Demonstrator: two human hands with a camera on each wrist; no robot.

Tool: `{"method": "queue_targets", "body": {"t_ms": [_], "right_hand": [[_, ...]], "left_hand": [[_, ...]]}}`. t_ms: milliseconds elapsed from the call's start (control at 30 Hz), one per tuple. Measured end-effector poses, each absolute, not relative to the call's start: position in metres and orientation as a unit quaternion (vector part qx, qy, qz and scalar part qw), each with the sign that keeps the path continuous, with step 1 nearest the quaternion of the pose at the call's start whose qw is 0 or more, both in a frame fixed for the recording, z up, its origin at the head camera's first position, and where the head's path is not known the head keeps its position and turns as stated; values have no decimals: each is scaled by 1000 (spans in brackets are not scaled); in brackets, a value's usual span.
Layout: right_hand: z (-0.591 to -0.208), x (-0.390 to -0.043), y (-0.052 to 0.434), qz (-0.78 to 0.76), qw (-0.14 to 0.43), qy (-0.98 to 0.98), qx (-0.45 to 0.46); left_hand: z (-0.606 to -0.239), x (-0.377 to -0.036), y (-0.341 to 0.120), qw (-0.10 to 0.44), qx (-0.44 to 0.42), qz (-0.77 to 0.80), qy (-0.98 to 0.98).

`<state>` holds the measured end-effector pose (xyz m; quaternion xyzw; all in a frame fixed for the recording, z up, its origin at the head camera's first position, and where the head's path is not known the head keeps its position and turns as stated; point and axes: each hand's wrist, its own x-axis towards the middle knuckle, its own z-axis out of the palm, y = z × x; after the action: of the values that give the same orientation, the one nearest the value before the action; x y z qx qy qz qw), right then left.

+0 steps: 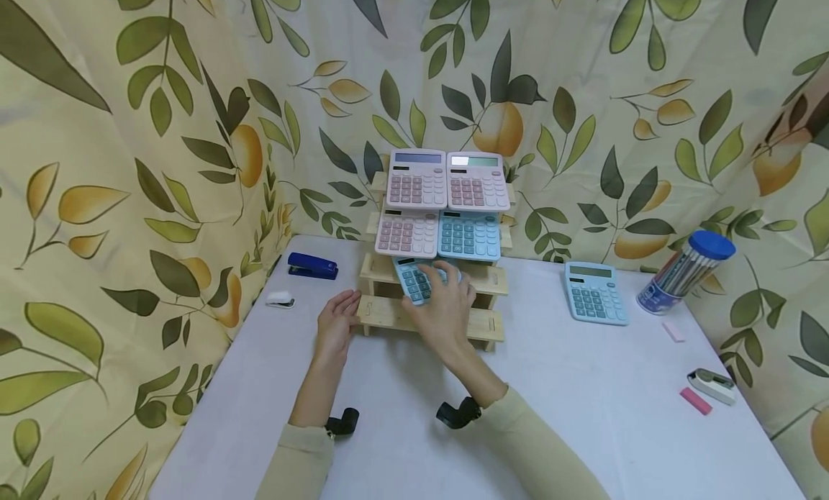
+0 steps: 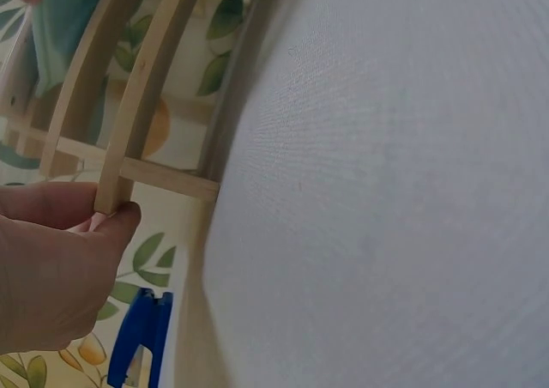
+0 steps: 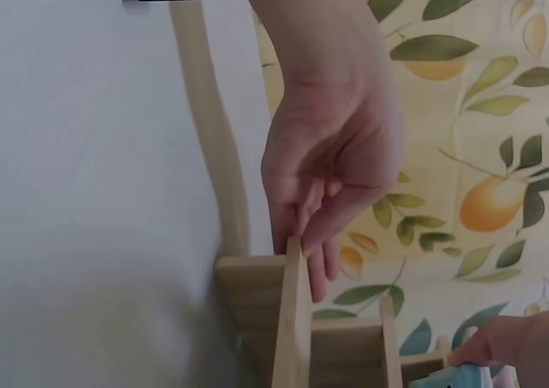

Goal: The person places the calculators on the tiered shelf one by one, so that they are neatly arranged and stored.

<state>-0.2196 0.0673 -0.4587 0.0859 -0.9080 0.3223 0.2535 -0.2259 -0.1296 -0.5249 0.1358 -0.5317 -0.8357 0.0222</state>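
Head view: right hand (image 1: 447,306) curled over blue calculator (image 1: 417,278) on wooden rack (image 1: 430,320); left hand (image 1: 337,320) pinching rack's left end. Probably light, rigid, slippery plastic; best gripped by side edges.

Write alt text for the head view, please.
A person's right hand holds a blue calculator on a tiered wooden rack of pink and blue calculators, while the left hand steadies the rack's left end. A second blue calculator lies on the white table.
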Motion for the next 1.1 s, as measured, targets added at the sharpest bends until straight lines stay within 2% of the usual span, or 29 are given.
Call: {"method": "queue_targets", "body": {"t_ms": [333, 800, 1100], "right_hand": [[-462, -223, 48, 303, 267, -911, 77], [-464, -224, 26, 254, 222, -940, 54], [-468, -221, 25, 256, 239, -935, 53]], "left_hand": [[-526, -227, -129, 25, 133, -840, -526], [-526, -228, -133, 12, 154, -832, -532], [-525, -228, -131, 13, 150, -834, -531]]}}
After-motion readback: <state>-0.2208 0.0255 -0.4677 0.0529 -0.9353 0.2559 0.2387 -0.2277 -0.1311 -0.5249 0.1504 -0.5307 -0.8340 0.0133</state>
